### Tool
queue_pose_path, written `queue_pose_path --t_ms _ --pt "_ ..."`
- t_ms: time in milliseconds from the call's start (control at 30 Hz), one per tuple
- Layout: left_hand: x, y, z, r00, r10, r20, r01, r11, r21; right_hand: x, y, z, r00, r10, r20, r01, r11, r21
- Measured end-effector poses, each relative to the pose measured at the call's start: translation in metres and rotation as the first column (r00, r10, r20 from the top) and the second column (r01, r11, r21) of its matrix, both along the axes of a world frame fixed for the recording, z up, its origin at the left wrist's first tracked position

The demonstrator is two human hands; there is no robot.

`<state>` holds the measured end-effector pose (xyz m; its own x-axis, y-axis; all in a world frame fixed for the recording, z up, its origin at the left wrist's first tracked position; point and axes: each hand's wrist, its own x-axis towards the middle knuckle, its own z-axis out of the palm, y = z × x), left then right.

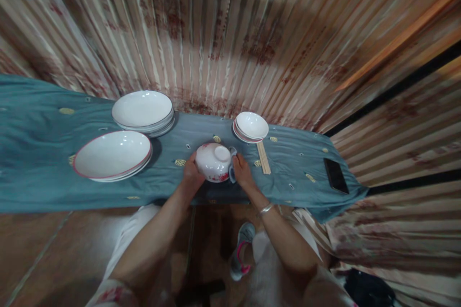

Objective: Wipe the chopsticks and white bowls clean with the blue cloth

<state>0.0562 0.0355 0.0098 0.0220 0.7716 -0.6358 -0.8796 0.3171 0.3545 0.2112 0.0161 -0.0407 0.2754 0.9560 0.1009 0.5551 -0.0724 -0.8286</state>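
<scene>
A white bowl with a red flower pattern [212,165] is held over the front part of the table, its foot ring turned up and toward the right. My left hand [193,172] is closed on the bowl's left side. On the other side, my right hand [242,170] is closed on a bluish-grey cloth [232,158], which touches the bowl's right side. The fingers of both hands are partly hidden. A bundle of chopsticks [263,157] lies just right of my right hand, in front of a small stack of white bowls [252,124].
Two stacks of large white dishes stand on the left: a dark-rimmed back stack [143,108] and a red-rimmed front stack [113,153]. A black phone [335,175] lies near the right end of the blue-green tablecloth [298,153]. Pleated curtains [216,33] hang behind.
</scene>
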Motion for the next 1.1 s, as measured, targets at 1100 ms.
queue_pose_path --t_ms 1100 --pt "-0.009 0.006 -0.005 1.0 0.011 -0.025 -0.01 0.999 0.046 -0.028 -0.069 -0.006 0.829 0.273 0.488 -0.408 0.892 0.193"
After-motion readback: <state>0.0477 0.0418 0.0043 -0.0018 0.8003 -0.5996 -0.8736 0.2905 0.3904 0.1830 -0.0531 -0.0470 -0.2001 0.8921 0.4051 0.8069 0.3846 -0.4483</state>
